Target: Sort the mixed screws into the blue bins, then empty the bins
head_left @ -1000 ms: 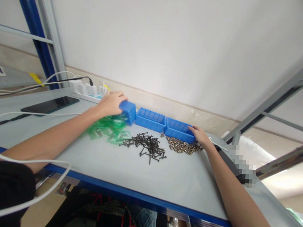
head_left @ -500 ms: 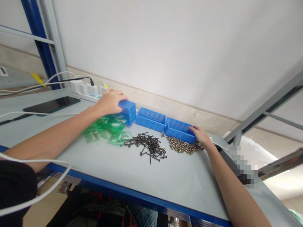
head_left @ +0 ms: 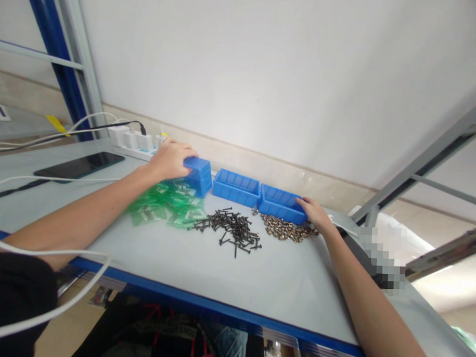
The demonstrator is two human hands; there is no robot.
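My left hand (head_left: pixel 172 159) grips the left blue plastic bin (head_left: pixel 199 176), which stands tipped with its open side turned away from me. Beneath it and in front lie green plastic bags (head_left: pixel 162 202) with small contents. A middle blue bin (head_left: pixel 236 188) rests upright beside it. My right hand (head_left: pixel 314 211) holds the right end of another upright blue bin (head_left: pixel 282 203), thumb over the rim; its other fingers are mostly hidden. Before these bins lie a pile of black screws (head_left: pixel 234 228) and a pile of small brass-coloured metal fittings (head_left: pixel 286 228).
A black phone (head_left: pixel 80 165) lies at the left of the grey table (head_left: pixel 203 271). Behind it stands a white power strip (head_left: pixel 135 146) with plugs and cables. A white cable (head_left: pixel 63 253) crosses over my left forearm. A wall backs the table; metal posts flank it.
Almost nothing differs. The whole view has shifted very slightly; both hands keep their places on the bins, and the piles lie as before.
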